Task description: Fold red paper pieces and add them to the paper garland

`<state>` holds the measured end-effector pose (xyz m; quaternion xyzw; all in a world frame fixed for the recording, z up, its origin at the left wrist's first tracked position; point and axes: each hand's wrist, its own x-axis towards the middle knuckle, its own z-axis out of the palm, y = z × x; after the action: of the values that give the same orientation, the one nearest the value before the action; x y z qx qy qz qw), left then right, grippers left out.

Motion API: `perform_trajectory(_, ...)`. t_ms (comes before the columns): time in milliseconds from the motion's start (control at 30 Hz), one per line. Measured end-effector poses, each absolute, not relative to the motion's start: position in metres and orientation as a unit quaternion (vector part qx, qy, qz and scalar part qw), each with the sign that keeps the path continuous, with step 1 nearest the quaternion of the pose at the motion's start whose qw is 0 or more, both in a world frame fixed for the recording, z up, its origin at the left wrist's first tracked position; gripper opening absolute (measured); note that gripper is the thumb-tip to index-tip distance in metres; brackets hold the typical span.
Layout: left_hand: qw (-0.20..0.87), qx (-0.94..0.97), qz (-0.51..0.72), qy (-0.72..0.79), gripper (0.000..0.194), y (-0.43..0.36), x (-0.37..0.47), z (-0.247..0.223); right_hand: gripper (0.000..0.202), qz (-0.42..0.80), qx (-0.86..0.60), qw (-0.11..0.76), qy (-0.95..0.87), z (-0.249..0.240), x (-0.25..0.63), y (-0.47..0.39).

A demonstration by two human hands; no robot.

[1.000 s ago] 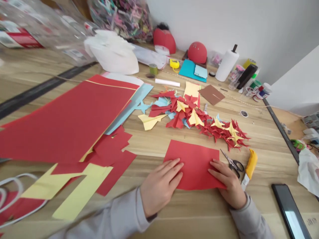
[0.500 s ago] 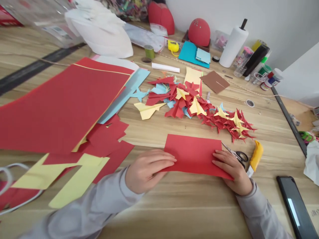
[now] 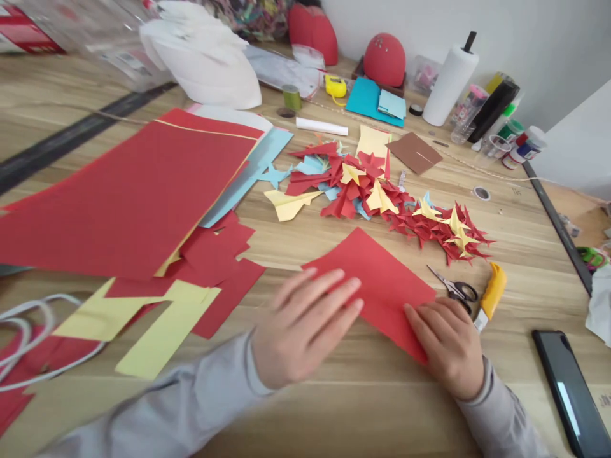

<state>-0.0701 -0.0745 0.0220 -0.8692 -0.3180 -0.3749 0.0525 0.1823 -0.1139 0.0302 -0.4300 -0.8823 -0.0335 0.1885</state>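
A sheet of red paper lies turned at a slant on the wooden table, one corner pointing away from me. My right hand grips its near right edge, the thumb hidden underneath. Over the paper's left part, my left hand is stretched out with its fingers apart; whether the fingertips touch the sheet I cannot tell. Just beyond the right hand are black-handled scissors and a yellow utility knife. Farther back spreads a heap of small folded paper planes, mostly red, with some yellow and blue.
Large red sheets are stacked at the left, with red offcuts, yellow strips and a white cable nearer me. A phone lies at the right. Along the back stand a tape measure, a white roll and bottles.
The red paper has turned from square-on to slanted. My left hand has let go of its left edge and moved right over it with fingers spread; the right hand stays at its right side.
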Motion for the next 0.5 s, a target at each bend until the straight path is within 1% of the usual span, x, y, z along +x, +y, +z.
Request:
perform_trajectory(67,0.020,-0.894,-0.352,-0.276,0.027,-0.080,-0.061,0.016,0.032,-0.026,-0.373,0.175,-0.911,0.034,0.172,-0.118)
perform_trajectory(133,-0.017,-0.899,-0.367,-0.238,0.022,-0.079,-0.059,0.007,0.029,0.026,-0.316,0.203,-0.926,0.037,0.170,-0.120)
perform_trajectory(167,-0.050,-0.895,-0.375,-0.235,0.023,-0.077,-0.060,0.004,0.037,0.062,-0.301,0.225,-0.924,0.039,0.172,-0.119)
perform_trajectory(200,-0.093,-0.892,-0.373,-0.237,0.024,-0.073,-0.062,0.001,0.051,0.100,-0.303,0.241,-0.916,0.040,0.176,-0.118)
perform_trajectory(233,-0.137,-0.881,-0.384,-0.239,0.024,-0.069,-0.065,0.000,0.061,0.135,-0.314,0.253,-0.905,0.041,0.182,-0.116)
perform_trajectory(300,-0.236,-0.849,-0.406,-0.243,0.026,-0.062,-0.070,0.000,0.071,0.181,-0.359,0.267,-0.876,0.041,0.193,-0.113)
perform_trajectory(367,-0.326,-0.816,-0.405,-0.254,0.036,-0.058,-0.073,0.000,0.077,0.194,-0.387,0.251,-0.866,0.037,0.201,-0.109)
perform_trajectory(400,-0.358,-0.803,-0.401,-0.257,0.041,-0.057,-0.073,0.000,0.072,0.185,-0.390,0.231,-0.872,0.033,0.202,-0.107)
perform_trajectory(433,-0.378,-0.798,-0.394,-0.254,0.044,-0.057,-0.073,0.000,0.062,0.169,-0.394,0.212,-0.878,0.029,0.202,-0.106)
perform_trajectory(500,-0.370,-0.811,-0.382,-0.244,0.043,-0.057,-0.072,-0.004,0.044,0.137,-0.391,0.192,-0.890,0.020,0.200,-0.105)
